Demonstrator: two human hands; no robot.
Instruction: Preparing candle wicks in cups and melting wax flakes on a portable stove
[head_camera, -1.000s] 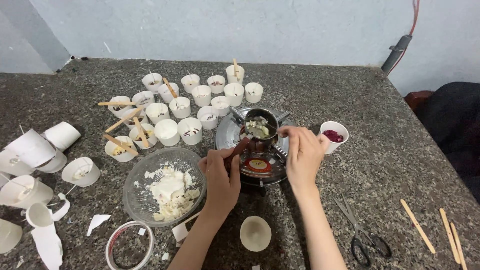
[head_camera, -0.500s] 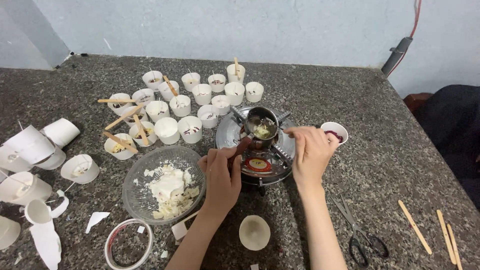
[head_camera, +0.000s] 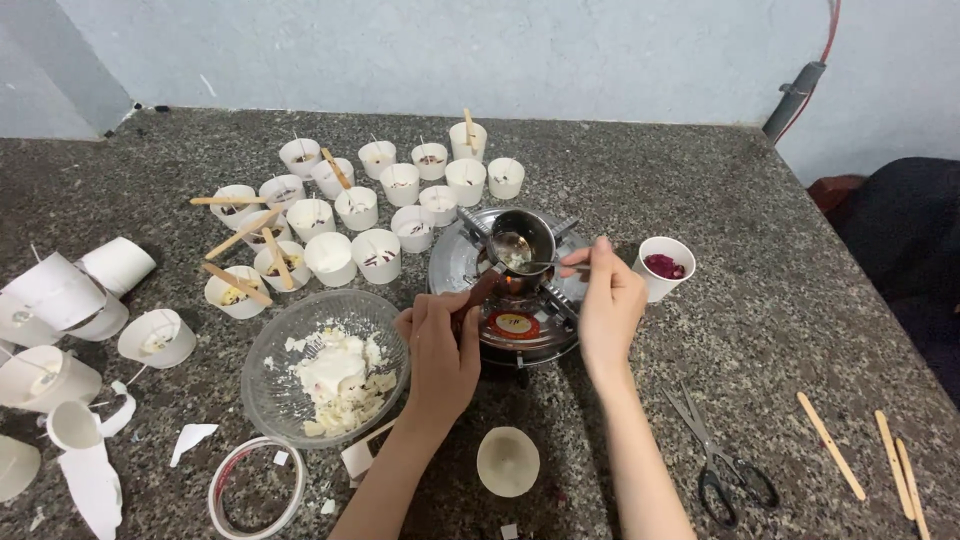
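A small metal melting pot (head_camera: 527, 233) with pale wax pieces sits on a round metal burner (head_camera: 455, 262). My left hand (head_camera: 437, 355) grips the pot's reddish handle (head_camera: 482, 289) near the burner's front. Beside the pot, my right hand (head_camera: 606, 305) holds a thin metal spoon (head_camera: 515, 259) whose tip lies in the pot's contents. A glass bowl (head_camera: 277, 397) with white wax chunks stands just left of my left hand. A white paper cup (head_camera: 662, 265) with dark red petals stands right of my right hand.
Several small white cups with wicks (head_camera: 400, 183), some with wooden sticks (head_camera: 239, 284), stand behind the bowl. Torn paper cups (head_camera: 60, 295) lie at the left. Scissors (head_camera: 720, 464), loose sticks (head_camera: 830, 445), a tape roll (head_camera: 256, 490) and a round candle (head_camera: 507, 461) lie on the granite counter.
My right hand has drawn slightly back and right, moving the spoon in the pot. The pot's wax has shifted. My left hand stays on the handle.
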